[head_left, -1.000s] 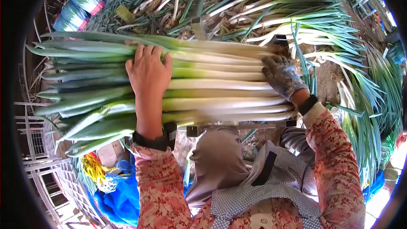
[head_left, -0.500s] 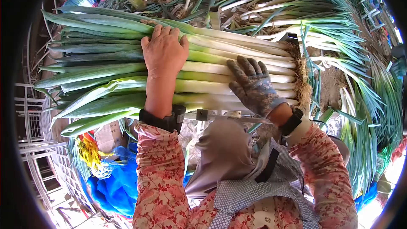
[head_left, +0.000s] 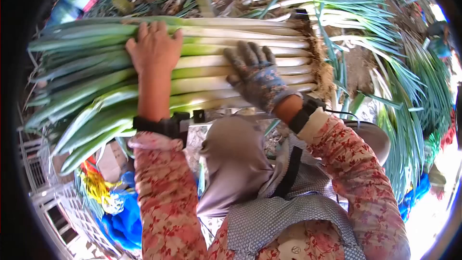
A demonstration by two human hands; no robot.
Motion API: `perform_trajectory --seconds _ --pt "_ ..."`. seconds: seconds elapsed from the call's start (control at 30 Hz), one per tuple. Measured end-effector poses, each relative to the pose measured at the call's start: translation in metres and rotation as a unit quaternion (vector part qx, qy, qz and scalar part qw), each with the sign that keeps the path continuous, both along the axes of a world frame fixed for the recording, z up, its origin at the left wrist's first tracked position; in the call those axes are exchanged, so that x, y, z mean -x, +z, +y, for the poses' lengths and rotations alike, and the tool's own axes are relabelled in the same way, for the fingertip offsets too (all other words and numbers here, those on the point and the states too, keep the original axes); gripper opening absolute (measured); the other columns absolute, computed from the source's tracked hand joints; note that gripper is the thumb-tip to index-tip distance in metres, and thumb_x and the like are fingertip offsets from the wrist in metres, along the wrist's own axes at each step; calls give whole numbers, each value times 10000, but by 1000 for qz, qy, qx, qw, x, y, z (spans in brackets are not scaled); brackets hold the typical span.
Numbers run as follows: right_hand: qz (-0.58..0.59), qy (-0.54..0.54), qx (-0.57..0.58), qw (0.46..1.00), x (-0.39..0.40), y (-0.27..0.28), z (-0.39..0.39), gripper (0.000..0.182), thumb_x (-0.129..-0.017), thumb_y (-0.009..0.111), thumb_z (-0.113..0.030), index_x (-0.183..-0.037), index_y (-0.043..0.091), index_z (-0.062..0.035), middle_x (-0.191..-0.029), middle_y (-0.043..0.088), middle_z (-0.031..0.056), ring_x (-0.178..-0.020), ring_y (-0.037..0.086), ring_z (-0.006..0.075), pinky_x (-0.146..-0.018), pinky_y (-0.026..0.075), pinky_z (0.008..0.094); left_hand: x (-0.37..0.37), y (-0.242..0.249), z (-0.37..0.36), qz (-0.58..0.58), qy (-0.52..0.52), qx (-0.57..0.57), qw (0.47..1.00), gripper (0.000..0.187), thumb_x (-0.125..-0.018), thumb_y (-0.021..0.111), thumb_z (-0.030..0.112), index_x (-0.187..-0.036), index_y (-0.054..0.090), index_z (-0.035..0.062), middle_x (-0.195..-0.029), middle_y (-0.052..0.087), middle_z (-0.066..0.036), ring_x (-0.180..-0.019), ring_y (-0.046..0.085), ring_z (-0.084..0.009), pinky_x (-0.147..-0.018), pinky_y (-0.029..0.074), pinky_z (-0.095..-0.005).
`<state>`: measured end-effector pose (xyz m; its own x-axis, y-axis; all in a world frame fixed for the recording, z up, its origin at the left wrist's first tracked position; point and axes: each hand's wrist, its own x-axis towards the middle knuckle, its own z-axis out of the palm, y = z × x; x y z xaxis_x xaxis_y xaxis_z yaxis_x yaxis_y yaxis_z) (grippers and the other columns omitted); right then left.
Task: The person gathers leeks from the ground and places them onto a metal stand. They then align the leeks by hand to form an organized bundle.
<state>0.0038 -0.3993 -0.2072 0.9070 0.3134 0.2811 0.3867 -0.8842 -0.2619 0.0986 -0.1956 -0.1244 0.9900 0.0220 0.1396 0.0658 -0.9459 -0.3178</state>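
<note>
Several thick leeks (head_left: 207,73) lie side by side in a broad row, green leaves to the left and white stalks to the right. Their roots (head_left: 323,62) line up at the right end. My bare left hand (head_left: 155,50) rests over the row where green turns pale, its fingers extended and touching the upper leeks. On the white stalks lies my right hand (head_left: 257,73), in a patterned glove with dark fingertips, flat and with fingers spread. Neither hand is wrapped round a stalk. The undersides of both palms are hidden.
Loose leeks (head_left: 356,14) are heaped behind and along the right side. Dark metal posts (head_left: 299,14) poke out at the row's edges. At lower left are white metal racks (head_left: 79,212), blue netting (head_left: 122,221) and yellow strings (head_left: 94,185).
The row of leeks and both hands appear further left and slightly higher in view, along with the metal posts. Both hands stay on the leeks in much the same places.
</note>
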Motion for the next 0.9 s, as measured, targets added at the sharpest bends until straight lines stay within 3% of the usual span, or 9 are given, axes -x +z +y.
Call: perform_trajectory --seconds 0.2,0.3,0.33,0.43,0.57,0.63,0.77,0.8,0.9 --pt "-30 1 -13 999 0 2 1 581 -882 511 -442 -1389 410 -177 -1414 391 200 -1282 373 393 -1072 214 558 2 -1 4 -18 -12 31 999 554 -898 424 526 -1285 517 141 -1381 485 -19 -1346 335 -180 -1008 281 -498" --pt "-30 -35 -15 999 23 7 9 563 -902 496 -407 -1401 392 -170 -1424 379 198 -1281 374 392 -1074 212 570 3 -1 1 -29 -20 39 999 499 -891 441 483 -1239 543 140 -1348 506 -26 -1323 357 -195 -997 273 -504" --pt "-36 -16 -11 999 37 12 11 575 -878 539 -347 -1399 384 -161 -1410 389 189 -1280 371 389 -1075 213 575 4 1 -2 -23 -12 38 999 507 -891 438 483 -1251 538 140 -1358 498 -28 -1320 363 -192 -996 275 -508" --pt "-64 26 -111 991 45 -3 8 614 -778 633 -251 -1339 434 -100 -1330 451 166 -1260 391 371 -1080 256 522 3 -1 -2 -25 -10 33 999 507 -891 438 481 -1250 538 136 -1356 500 -24 -1318 367 -191 -995 278 -508" --pt "-46 45 -122 990 44 4 3 622 -793 635 -209 -1356 408 -74 -1341 444 170 -1248 399 369 -1076 283 490 0 -8 1 -68 -15 32 997 498 -888 442 476 -1234 551 135 -1341 511 -13 -1315 369 -182 -988 289 -505" --pt "-53 33 -139 988 47 1 7 620 -784 640 -202 -1348 416 -76 -1321 459 165 -1230 415 360 -1064 298 490 7 -2 -3 -36 -7 35 999 480 -888 447 469 -1221 562 142 -1318 530 -11 -1311 374 -176 -980 297 -497" --pt "-24 42 -146 988 42 11 3 514 -796 635 -211 -1273 496 -82 -1278 491 153 -1210 438 342 -1047 326 460 3 -2 -2 -62 -23 34 997 449 -882 459 450 -1168 587 127 -1262 563 -13 -1264 414 -172 -952 316 -478" --pt "-25 30 -162 986 39 13 4 386 -833 598 -211 -1192 556 -76 -1199 551 147 -1154 489 326 -1007 364 449 5 2 -5 -46 -21 38 998 444 -881 460 446 -1153 593 121 -1251 568 -16 -1251 423 -173 -946 318 -474" --pt "89 7 -162 983 27 29 5 313 -884 532 -244 -1157 575 -97 -1154 598 113 -1115 520 302 -983 378 470 4 -6 4 -65 -30 36 997 432 -865 479 435 -1112 606 104 -1216 579 -35 -1222 439 -187 -935 317 -464"
